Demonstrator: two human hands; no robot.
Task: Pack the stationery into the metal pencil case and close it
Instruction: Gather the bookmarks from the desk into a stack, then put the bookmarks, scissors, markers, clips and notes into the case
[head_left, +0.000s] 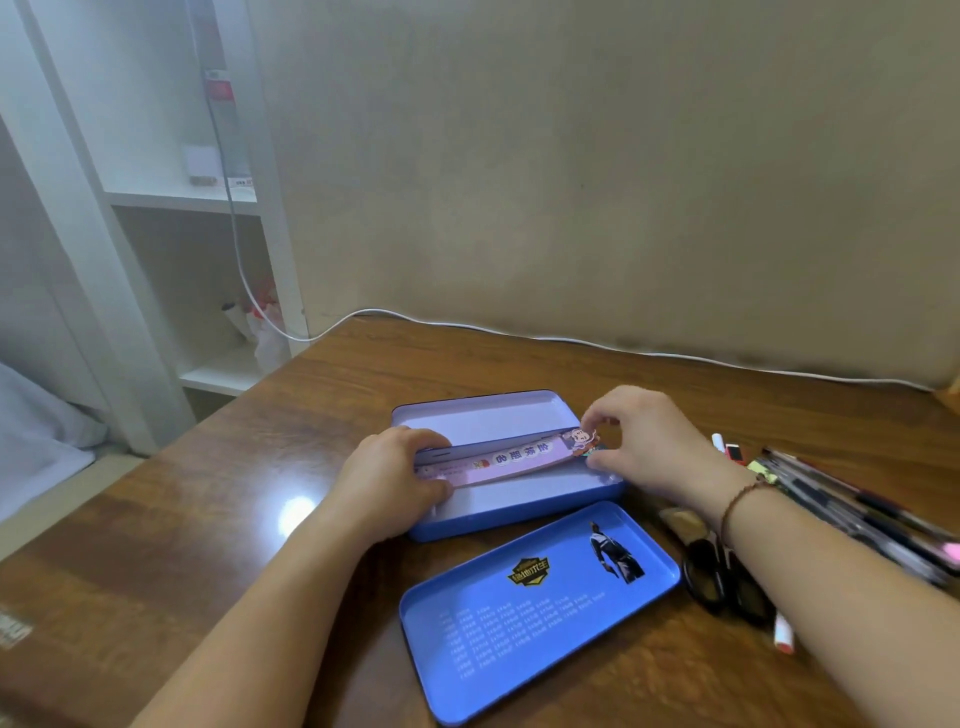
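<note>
The blue metal pencil case (519, 506) lies open in the middle of the wooden desk, its lid (483, 415) tilted back. A pink ruler (511, 456) with cartoon print sits lengthwise over the case's open base. My left hand (387, 480) grips the ruler's left end at the case's left edge. My right hand (641, 439) pinches its right end between thumb and fingers. A blue inner tray (540, 608) printed with a figure and a table lies flat in front of the case.
Black-handled scissors (722, 577), a white marker (782, 631) and a pile of several pens (852, 512) lie to the right of the case. A white cable (519, 331) runs along the wall at the desk's back edge. A white shelf (182, 200) stands at the left.
</note>
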